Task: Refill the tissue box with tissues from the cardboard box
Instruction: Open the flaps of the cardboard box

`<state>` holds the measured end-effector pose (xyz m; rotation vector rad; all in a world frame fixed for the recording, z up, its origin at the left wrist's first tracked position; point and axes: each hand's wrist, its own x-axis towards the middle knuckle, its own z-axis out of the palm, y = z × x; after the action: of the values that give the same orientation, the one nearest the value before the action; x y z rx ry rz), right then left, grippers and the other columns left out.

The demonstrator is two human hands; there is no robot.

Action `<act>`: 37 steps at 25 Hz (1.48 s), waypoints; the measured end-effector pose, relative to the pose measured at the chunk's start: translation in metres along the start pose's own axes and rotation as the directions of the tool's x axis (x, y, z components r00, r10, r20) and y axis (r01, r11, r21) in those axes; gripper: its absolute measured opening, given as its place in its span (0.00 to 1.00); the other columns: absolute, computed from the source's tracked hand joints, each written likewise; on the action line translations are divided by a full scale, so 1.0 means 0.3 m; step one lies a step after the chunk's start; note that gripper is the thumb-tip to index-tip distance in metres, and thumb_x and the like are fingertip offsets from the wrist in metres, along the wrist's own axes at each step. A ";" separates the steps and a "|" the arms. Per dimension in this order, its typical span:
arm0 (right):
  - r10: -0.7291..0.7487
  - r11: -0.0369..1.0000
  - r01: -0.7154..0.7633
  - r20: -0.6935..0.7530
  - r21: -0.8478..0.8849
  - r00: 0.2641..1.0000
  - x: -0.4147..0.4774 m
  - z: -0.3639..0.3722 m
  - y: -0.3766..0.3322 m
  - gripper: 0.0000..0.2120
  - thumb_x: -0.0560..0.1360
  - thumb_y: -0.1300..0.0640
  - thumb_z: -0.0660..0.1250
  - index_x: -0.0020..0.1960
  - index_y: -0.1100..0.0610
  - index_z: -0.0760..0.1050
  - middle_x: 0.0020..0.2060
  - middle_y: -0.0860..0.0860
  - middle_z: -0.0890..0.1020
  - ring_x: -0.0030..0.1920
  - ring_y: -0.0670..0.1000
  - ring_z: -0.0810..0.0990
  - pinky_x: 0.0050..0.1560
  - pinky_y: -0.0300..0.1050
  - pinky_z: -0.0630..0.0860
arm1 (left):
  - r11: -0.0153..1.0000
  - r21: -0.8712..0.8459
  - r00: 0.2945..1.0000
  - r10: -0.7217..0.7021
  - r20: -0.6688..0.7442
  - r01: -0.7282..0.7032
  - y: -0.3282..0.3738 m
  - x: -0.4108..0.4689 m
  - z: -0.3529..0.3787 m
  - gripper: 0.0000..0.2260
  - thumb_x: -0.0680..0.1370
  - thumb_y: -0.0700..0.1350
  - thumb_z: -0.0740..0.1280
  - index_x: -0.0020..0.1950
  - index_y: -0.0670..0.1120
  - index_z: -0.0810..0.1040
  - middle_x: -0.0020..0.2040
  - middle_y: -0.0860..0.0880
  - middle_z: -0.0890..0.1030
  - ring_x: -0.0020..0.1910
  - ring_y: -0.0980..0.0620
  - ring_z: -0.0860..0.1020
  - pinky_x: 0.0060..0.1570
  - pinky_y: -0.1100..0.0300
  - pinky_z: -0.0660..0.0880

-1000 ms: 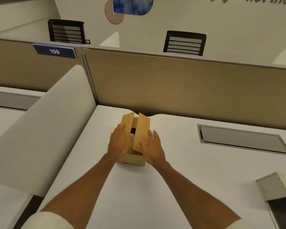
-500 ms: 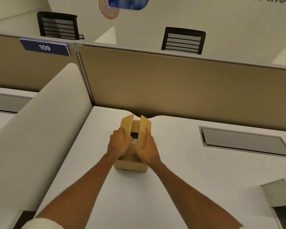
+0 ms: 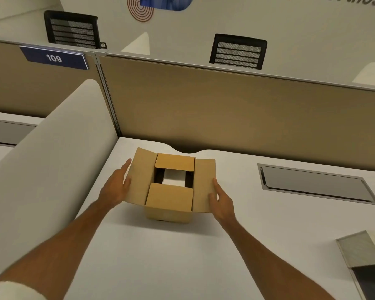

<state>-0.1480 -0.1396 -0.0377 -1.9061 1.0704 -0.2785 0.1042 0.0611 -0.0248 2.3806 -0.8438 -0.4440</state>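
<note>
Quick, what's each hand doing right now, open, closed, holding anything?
Left hand: open, flat against the left flap of the brown cardboard box, not gripping.
Right hand: open, pressing the right flap outward, not gripping.

You have one cardboard box (image 3: 168,210) between your two hands, the left hand (image 3: 115,188) and the right hand (image 3: 222,202). It shows four flaps: two wide ones folded outward against your palms, two small ones lying inward. Beyond your fingertips stand two black mesh chairs (image 3: 238,51). Past your right hand sits one grey desk hatch (image 3: 316,184). One "109" sign (image 3: 54,58) hangs far beyond your left hand.
</note>
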 end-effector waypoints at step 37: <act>-0.242 0.966 0.210 -0.234 -0.154 0.942 0.394 0.101 -0.279 0.18 0.77 0.50 0.66 0.63 0.59 0.72 0.56 0.56 0.79 0.54 0.55 0.80 0.54 0.48 0.79 | 0.976 0.130 0.955 0.134 0.266 -0.173 0.256 0.083 0.082 0.37 0.67 0.65 0.68 0.70 0.48 0.70 0.77 0.50 0.61 0.77 0.48 0.57 0.75 0.47 0.51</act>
<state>-0.0125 -0.1944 -0.0140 -2.1549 1.0521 -0.6092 0.0754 -0.0140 0.0000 2.4036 -1.2105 -0.6537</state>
